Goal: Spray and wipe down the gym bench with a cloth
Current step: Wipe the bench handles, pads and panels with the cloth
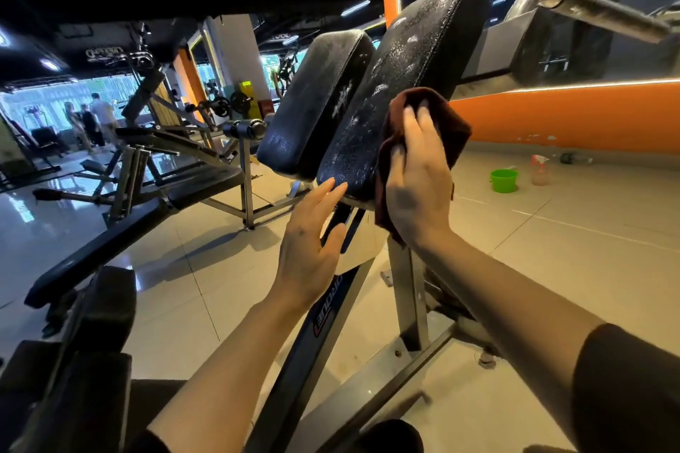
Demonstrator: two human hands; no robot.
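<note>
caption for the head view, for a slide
Right hand presses a brown cloth to a spray-flecked black bench pad; left hand fingertips touch its lower edge.

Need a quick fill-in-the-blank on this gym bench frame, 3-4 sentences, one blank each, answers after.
1. The right hand presses a dark ____ cloth against the near black pad.
2. The left hand holds ____; its straight fingertips touch the pad's lower edge.
3. Beside the spray bottle on the floor stands a ____ bucket.
4. The wall behind them is painted ____.

Missing words: brown; nothing; green; orange
</note>
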